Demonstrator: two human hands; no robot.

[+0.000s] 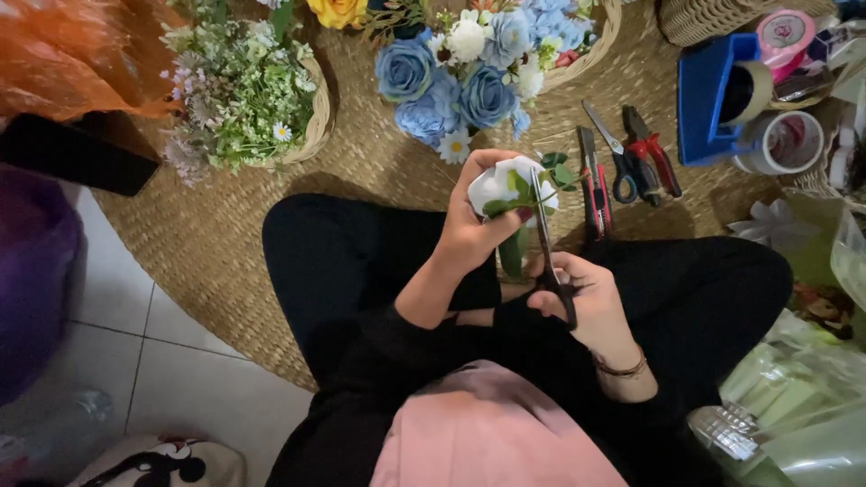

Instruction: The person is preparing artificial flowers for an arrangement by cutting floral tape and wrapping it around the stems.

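Now L hand (469, 236) fingers grasp white flower (507, 185); R hand (586, 302) grips scissors (547, 243).

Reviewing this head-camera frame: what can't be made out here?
- Stem of the white flower: head view, hidden by the left hand wrapped around it.
- Scissors handles: covered by the right hand fingers.
- Blue tape dispenser contents: too small to tell.
- Orange wrap: cut off by the top-left edge.
- Clear packets: cut off by the right edge, blurred.

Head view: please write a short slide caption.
Left hand holds a white artificial flower; right hand works black scissors at it.
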